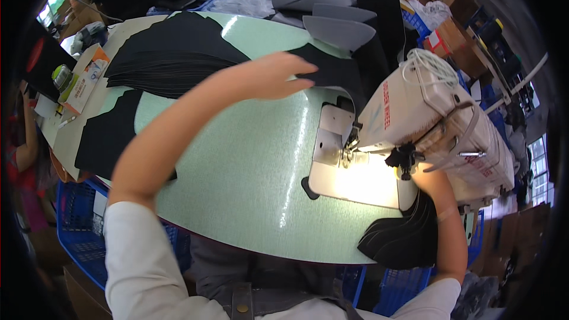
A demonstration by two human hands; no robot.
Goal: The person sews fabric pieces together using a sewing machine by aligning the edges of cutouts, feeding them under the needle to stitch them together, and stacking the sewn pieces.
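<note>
My left hand [275,77] reaches across the table to the far side, its fingers stretched out and the thumb apart. Its fingertips are beside a black fabric piece [332,70] that lies left of and behind the needle area of a white sewing machine [409,106]. Whether they touch the fabric I cannot tell. My right hand [431,182] is under the machine's arm at the right, its fingers hidden by the machine and bright lamp light. Below it, a fanned stack of black cut pieces [403,234] hangs at the table's near right edge.
The pale green table [237,160] carries a large stack of black pieces [178,53] at the far left and more black fabric [109,133] nearer. Grey curved panels [341,29] stand at the back. Blue baskets [77,219] sit below the table; a box [86,83] stands left.
</note>
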